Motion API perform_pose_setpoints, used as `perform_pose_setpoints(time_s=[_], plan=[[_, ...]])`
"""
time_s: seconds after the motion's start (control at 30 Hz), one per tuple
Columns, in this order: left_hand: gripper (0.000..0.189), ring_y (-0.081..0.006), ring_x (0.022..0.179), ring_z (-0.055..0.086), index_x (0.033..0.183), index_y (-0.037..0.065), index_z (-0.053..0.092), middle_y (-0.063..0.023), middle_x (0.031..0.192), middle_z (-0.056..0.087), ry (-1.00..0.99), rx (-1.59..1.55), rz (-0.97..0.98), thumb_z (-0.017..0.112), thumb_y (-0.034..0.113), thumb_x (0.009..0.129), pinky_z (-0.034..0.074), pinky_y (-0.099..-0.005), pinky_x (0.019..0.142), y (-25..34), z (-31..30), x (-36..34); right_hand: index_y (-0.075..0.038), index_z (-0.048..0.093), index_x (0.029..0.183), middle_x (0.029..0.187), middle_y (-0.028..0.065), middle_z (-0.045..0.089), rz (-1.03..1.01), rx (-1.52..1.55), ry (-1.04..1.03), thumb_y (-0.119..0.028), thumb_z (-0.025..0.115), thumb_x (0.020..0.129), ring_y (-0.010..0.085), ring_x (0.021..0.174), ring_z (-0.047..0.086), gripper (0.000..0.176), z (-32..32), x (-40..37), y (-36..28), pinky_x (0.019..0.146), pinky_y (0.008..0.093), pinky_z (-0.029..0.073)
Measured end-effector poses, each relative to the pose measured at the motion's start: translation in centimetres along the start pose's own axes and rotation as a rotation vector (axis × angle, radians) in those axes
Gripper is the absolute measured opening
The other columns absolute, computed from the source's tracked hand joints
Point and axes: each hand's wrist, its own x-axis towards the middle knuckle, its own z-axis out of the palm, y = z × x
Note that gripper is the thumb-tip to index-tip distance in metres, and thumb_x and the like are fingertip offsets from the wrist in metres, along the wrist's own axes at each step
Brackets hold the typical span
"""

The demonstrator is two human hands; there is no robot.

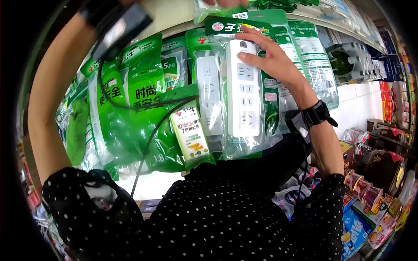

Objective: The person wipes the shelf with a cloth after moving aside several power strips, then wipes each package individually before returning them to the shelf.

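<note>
My right hand (270,54) lies on the upper part of a packaged white power strip (246,93), thumb and fingers stretched out over its clear wrapper. Beside that pack hangs another white power strip (209,91) in a green-topped bag. My left arm reaches up at the left, a black device (124,28) with a cable strapped at its wrist. Some fingers (224,3) show at the top edge and appear to be my left hand's, mostly cut off. A small white and green packet (190,132) sits in front of green power strip bags (146,91).
A black cable (150,135) runs from the wrist device across the green bags. Further packs (311,56) hang at the right, below a shelf edge (344,32). Bottles, jars and boxes (359,224) crowd the lower right. A green cloth-like item (77,130) hangs at the left.
</note>
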Motion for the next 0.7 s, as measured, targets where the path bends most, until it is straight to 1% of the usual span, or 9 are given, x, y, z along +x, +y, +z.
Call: perform_pose_setpoints(time_s=[0.03, 0.07, 0.1, 0.2, 0.37, 0.43, 0.47, 0.57, 0.7], plan=[[0.029, -0.0211, 0.095, 0.060, 0.116, 0.001, 0.056, -0.0117, 0.106, 0.060, -0.130, 0.021, -0.344, 0.059, 0.010, 0.088, 0.051, -0.0343, 0.083, 1.4, 0.9, -1.0, -0.008, 0.057, 0.124, 0.138, 0.0119, 0.046, -0.004, 0.007, 0.026, -0.022, 0.066, 0.085, 0.0227, 0.128, 0.041, 0.042, 0.0, -0.1, 0.0, 0.104, 0.0330, 0.032], [0.060, -0.0287, 0.118, 0.051, 0.131, 0.009, 0.048, -0.0109, 0.127, 0.054, -0.235, 0.382, 0.030, 0.070, 0.006, 0.075, 0.040, -0.0419, 0.102, -2.6, 2.3, -2.5, -0.006, 0.059, 0.119, 0.121, 0.0173, 0.058, 0.044, 0.141, 0.064, -0.023, 0.066, 0.082, 0.0273, 0.107, 0.058, 0.041, 0.1, -0.4, -0.9, 0.091, 0.0329, 0.045], [0.052, -0.0286, 0.114, 0.053, 0.124, 0.008, 0.052, -0.0109, 0.122, 0.056, -0.343, 0.482, -0.138, 0.071, 0.012, 0.076, 0.041, -0.0419, 0.101, 0.0, 4.4, -3.4, -0.004, 0.059, 0.118, 0.116, 0.0164, 0.060, 0.030, 0.112, 0.093, -0.022, 0.065, 0.082, 0.0257, 0.101, 0.060, 0.040, 0.1, -0.8, -2.1, 0.086, 0.0322, 0.047], [0.056, -0.0317, 0.109, 0.053, 0.118, 0.005, 0.054, -0.0149, 0.115, 0.056, -0.311, 0.508, 0.057, 0.074, 0.010, 0.066, 0.042, -0.0407, 0.096, -0.7, 9.7, -6.7, 0.001, 0.059, 0.114, 0.100, 0.0119, 0.065, 0.067, 0.137, 0.108, -0.018, 0.061, 0.084, 0.0193, 0.077, 0.064, 0.036, 0.3, -2.8, -7.4, 0.070, 0.0290, 0.051], [0.058, -0.0319, 0.111, 0.048, 0.113, 0.006, 0.053, -0.0132, 0.114, 0.052, -0.170, 0.544, 0.149, 0.075, 0.007, 0.060, 0.039, -0.0408, 0.097, -1.2, 13.0, -8.2, -0.003, 0.053, 0.120, 0.114, 0.0082, 0.061, 0.355, 0.779, -0.307, -0.018, 0.060, 0.088, 0.0142, 0.101, 0.059, 0.035, 2.5, -5.8, -11.0, 0.082, 0.0286, 0.049], [0.057, -0.0325, 0.113, 0.047, 0.111, 0.006, 0.052, -0.0129, 0.113, 0.051, -0.154, 0.512, 0.186, 0.075, 0.007, 0.059, 0.037, -0.0416, 0.098, -2.0, 12.5, -8.1, -0.002, 0.046, 0.128, 0.122, 0.0122, 0.055, 0.268, 0.714, -0.242, -0.019, 0.064, 0.087, 0.0149, 0.107, 0.054, 0.048, 4.5, -6.7, -9.5, 0.087, 0.0279, 0.046], [0.058, -0.0364, 0.108, 0.048, 0.117, 0.004, 0.049, -0.0168, 0.119, 0.049, -0.219, 0.485, 0.186, 0.070, 0.034, 0.072, 0.041, -0.0435, 0.090, -2.6, 12.0, -7.9, -0.001, 0.045, 0.130, 0.122, 0.0130, 0.054, 0.325, 0.704, -0.210, -0.020, 0.065, 0.087, 0.0151, 0.108, 0.054, 0.051, 4.4, -6.8, -10.0, 0.087, 0.0280, 0.046], [0.057, -0.0372, 0.105, 0.050, 0.113, 0.004, 0.051, -0.0162, 0.115, 0.051, -0.216, 0.386, -0.047, 0.071, 0.036, 0.071, 0.041, -0.0442, 0.088, -0.4, 9.5, -7.7, 0.004, 0.041, 0.131, 0.119, 0.0177, 0.055, 0.353, 0.734, -0.124, -0.028, 0.069, 0.084, 0.0194, 0.105, 0.055, 0.063, 4.2, -6.9, -11.4, 0.085, 0.0301, 0.048], [0.058, -0.0348, 0.105, 0.053, 0.114, 0.004, 0.051, -0.0156, 0.110, 0.054, 0.034, 0.399, 0.106, 0.077, 0.025, 0.066, 0.043, -0.0412, 0.088, 0.8, 5.2, -8.2, 0.005, 0.041, 0.131, 0.113, 0.0167, 0.058, 0.317, 0.673, -0.062, -0.033, 0.071, 0.082, 0.0188, 0.101, 0.056, 0.068, 3.5, -5.0, -11.8, 0.079, 0.0299, 0.048]])
